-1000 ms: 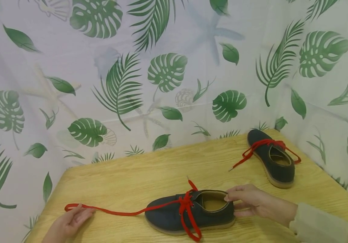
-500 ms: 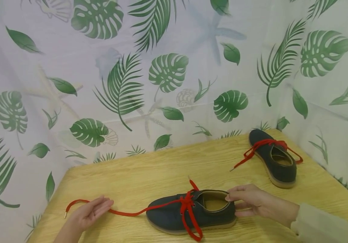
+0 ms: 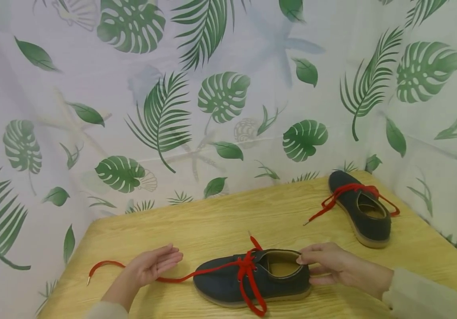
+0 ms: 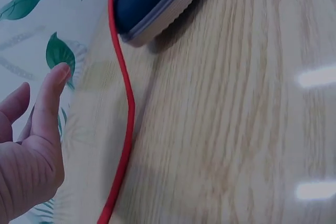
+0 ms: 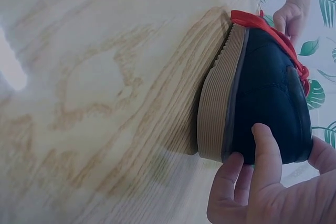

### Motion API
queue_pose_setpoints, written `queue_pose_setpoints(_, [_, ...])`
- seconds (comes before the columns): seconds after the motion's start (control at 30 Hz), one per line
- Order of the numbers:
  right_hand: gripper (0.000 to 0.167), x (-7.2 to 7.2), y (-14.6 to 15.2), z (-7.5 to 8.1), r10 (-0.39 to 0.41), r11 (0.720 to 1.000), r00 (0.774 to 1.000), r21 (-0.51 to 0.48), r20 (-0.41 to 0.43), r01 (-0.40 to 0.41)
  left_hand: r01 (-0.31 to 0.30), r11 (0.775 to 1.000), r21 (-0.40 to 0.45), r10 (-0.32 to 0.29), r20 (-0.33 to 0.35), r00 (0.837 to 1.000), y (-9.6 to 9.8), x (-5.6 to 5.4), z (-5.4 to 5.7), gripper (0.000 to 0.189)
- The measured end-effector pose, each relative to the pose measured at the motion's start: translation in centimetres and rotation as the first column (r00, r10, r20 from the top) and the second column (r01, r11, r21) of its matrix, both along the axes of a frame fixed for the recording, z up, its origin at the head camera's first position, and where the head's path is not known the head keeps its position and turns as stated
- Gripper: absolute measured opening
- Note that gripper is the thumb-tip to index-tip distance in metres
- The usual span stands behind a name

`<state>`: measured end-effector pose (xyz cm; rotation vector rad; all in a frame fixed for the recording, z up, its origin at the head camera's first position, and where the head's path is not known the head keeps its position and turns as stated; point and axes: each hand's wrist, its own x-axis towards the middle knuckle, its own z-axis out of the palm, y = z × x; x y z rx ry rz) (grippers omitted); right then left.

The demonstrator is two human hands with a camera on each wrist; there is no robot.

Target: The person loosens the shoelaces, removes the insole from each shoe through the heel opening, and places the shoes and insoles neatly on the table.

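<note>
A dark blue shoe (image 3: pixel 216 283) with red laces lies sole down near the table's front, toe to the left. My right hand (image 3: pixel 337 266) grips its heel, thumb at the collar; in the right wrist view the fingers (image 5: pixel 268 153) lie against the back of the heel. From the knot, a long red lace (image 3: pixel 106 262) runs left over the toe and along the table. My left hand (image 3: pixel 152 266) is over that lace, left of the toe, fingers extended and holding nothing. The left wrist view shows the lace beside this hand.
A second dark shoe (image 3: pixel 361 212) with red laces stands at the table's back right corner. The wooden table (image 3: pixel 212 221) meets a leaf-patterned cloth (image 3: pixel 252 44) at its back and sides.
My left hand has moved right along the lace toward the toe, leaving the lace's tip lying on the table behind it. The right hand stays on the heel.
</note>
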<state>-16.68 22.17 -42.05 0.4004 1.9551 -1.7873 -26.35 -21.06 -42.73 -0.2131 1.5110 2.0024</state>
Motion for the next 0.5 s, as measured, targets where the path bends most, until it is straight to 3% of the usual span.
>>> queue_pose_setpoints(0.23, [0.052, 0.0, 0.0, 0.1, -0.009, 1.0, 1.0, -0.005, 0.002, 0.01, 0.089, 0.992, -0.095, -0.095, -0.061, 0.994, 3.7, -1.1, 1.5, 0.057])
queue_pose_setpoints(0.5, [0.045, 0.0, 0.0, 0.0, -0.009, 1.0, 1.0, 0.006, 0.0, 0.009, 0.231, 0.961, -0.15, -0.243, -0.062, 0.968, 8.0, -1.9, 3.1, 0.051])
